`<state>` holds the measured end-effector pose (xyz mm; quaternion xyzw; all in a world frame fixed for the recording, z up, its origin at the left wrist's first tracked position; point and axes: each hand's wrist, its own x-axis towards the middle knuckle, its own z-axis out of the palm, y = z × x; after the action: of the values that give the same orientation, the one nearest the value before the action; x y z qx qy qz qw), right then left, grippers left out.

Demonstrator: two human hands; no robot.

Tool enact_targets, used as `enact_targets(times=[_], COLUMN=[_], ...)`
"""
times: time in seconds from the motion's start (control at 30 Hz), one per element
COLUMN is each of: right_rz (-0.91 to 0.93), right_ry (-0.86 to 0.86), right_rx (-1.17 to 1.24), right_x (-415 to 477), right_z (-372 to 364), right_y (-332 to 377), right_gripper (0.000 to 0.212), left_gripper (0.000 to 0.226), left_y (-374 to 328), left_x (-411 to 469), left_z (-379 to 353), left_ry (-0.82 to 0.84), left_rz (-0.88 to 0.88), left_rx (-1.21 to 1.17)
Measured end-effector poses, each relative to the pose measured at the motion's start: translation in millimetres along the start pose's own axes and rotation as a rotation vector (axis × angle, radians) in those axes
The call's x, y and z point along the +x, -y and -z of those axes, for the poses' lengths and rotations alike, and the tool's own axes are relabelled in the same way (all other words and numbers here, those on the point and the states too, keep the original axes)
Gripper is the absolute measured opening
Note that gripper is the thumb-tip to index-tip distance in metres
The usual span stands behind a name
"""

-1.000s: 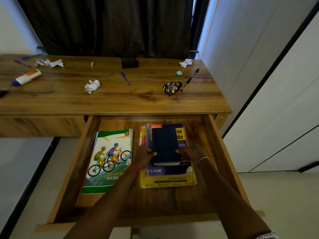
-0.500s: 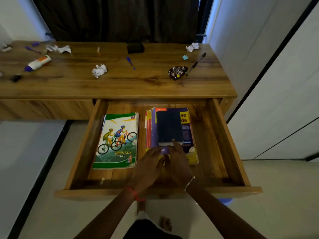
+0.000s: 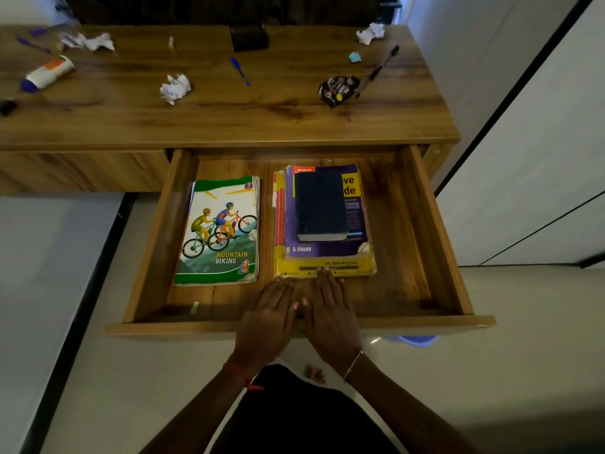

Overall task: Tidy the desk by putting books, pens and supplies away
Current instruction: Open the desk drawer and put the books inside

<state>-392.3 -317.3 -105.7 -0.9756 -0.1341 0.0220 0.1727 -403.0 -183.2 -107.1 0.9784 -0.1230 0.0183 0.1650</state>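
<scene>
The desk drawer (image 3: 435,231) stands pulled out. Inside on the left lies a Mountain Biking book (image 3: 219,231). On the right is a stack of books (image 3: 327,260) with a small dark blue book (image 3: 319,204) on top. My left hand (image 3: 266,319) and my right hand (image 3: 329,309) lie side by side with straight fingers over the drawer's front edge (image 3: 163,329), holding nothing. The right fingertips reach the stack's near edge. On the desk top (image 3: 229,109) lie a black pen (image 3: 378,70), a blue pen (image 3: 240,71) and a glue tube (image 3: 47,73).
Crumpled papers (image 3: 175,88) (image 3: 370,32) (image 3: 93,42), a dark snack wrapper (image 3: 339,90), a small blue scrap (image 3: 354,56) and a black box (image 3: 248,37) sit on the desk. A white wall panel stands to the right. A small pale piece (image 3: 194,307) lies in the drawer.
Both hands let go of the dark blue book, left it on the stack and drew back to the drawer's front edge. The camera rose and tilted down.
</scene>
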Motion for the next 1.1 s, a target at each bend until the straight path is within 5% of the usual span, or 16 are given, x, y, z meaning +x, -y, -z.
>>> enact_targets(times=[0.37, 0.5, 0.6, 0.67, 0.77, 0.8, 0.87, 0.93, 1.1], right_rz=[0.085, 0.186, 0.117, -0.042, -0.486, -0.669, -0.989, -1.163, -1.226], right_ry=[-0.06, -0.079, -0.171, -0.275, -0.59, -0.566, -0.392, -0.257, -0.264], right_rx=[-0.127, -0.018, 0.356, 0.746, 1.432, 1.668, 1.953, 2.058, 2.162], right_x=[62, 102, 120, 124, 117, 113, 104, 100, 126], right_z=[1, 10, 24, 37, 43, 37, 22, 6, 6], right_y=[-18, -30, -35, -35, -32, -33, -41, -45, -46], right_gripper=[0.052, 0.074, 0.053, 0.035, 0.025, 0.03, 0.038, 0.043, 0.074], left_gripper=[0.054, 0.039, 0.041, 0.042, 0.043, 0.041, 0.057, 0.067, 0.069], left_y=[24, 34, 34, 22, -4, -7, -10, -6, 8], left_x=[61, 106, 123, 121, 112, 110, 106, 103, 137], left_z=[-9, -7, -5, 0, 7, 7, 3, -1, -7], left_ry=[-0.23, -0.225, -0.341, -0.537, -0.872, -0.904, -0.628, -0.396, -0.374], left_rz=[-0.099, -0.011, 0.174, 0.334, 0.725, 0.983, 1.434, 1.524, 1.385], left_rx=[0.228, 0.275, 0.2, -0.122, -0.923, -1.187, -1.77, -2.157, -2.266])
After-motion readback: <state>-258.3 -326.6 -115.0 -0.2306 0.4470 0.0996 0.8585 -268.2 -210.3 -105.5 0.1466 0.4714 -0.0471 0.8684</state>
